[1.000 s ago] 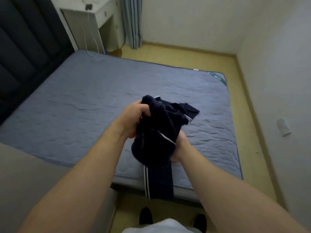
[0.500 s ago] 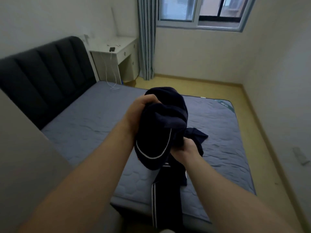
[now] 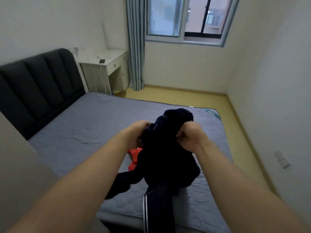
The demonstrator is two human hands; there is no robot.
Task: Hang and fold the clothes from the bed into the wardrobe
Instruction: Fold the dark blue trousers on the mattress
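— While both arms are reaching out over the bed (image 3: 80, 132), what are the hands doing?

— The left hand (image 3: 137, 133) is gripping the bunched top of the navy garment (image 3: 165, 158), fingers curled into the cloth. The right hand (image 3: 190, 137) is clutching the same bundle from the right.

— And the garment?

— It is drooping onto the near part of the bed, a white-striped length trailing over the near edge. A red cloth (image 3: 133, 157) is lying just left, partly hidden.
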